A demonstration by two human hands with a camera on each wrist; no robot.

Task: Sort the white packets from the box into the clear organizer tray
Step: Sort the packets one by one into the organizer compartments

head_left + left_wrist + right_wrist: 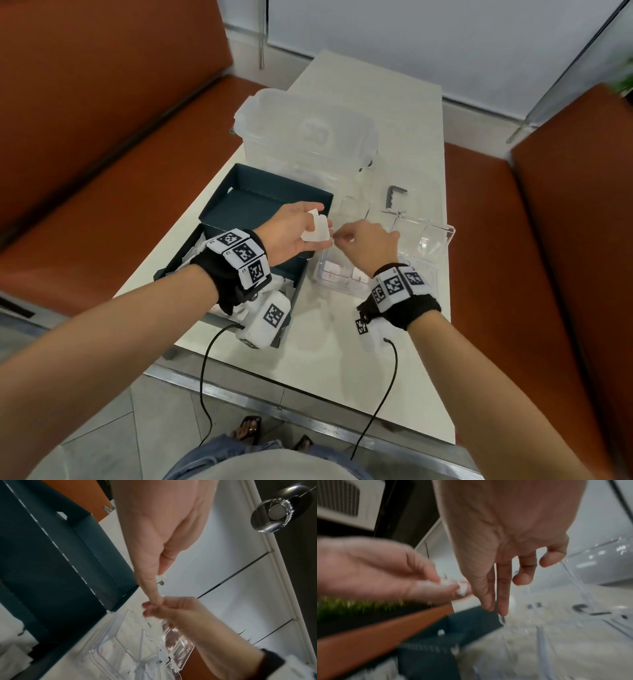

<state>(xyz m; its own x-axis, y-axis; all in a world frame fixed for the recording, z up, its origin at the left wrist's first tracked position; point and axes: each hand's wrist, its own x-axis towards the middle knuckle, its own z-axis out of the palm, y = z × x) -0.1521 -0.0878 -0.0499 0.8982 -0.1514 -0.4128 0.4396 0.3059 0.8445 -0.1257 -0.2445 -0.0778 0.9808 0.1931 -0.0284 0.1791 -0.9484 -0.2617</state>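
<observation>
My left hand (294, 233) is palm up over the open dark teal box (260, 202), and its thumb and fingers hold a small bunch of white packets (317, 226). My right hand (366, 243) hovers over the clear organizer tray (442, 233), its fingertips right beside the packets' edge. In the right wrist view my right fingers (501, 601) point down almost straight with nothing visible between them; the thumb is hidden. The left hand's packets (460, 588) show there too. A few packets (334, 274) lie in the tray's near compartments. More white packets (202, 250) sit in the box under my left wrist.
A large translucent lidded container (308, 130) stands behind the box. A dark angled metal key (395, 197) lies past the tray. Orange benches (102, 144) flank the narrow white table (394, 85). The table's near edge (274, 387) lies just behind my wrists.
</observation>
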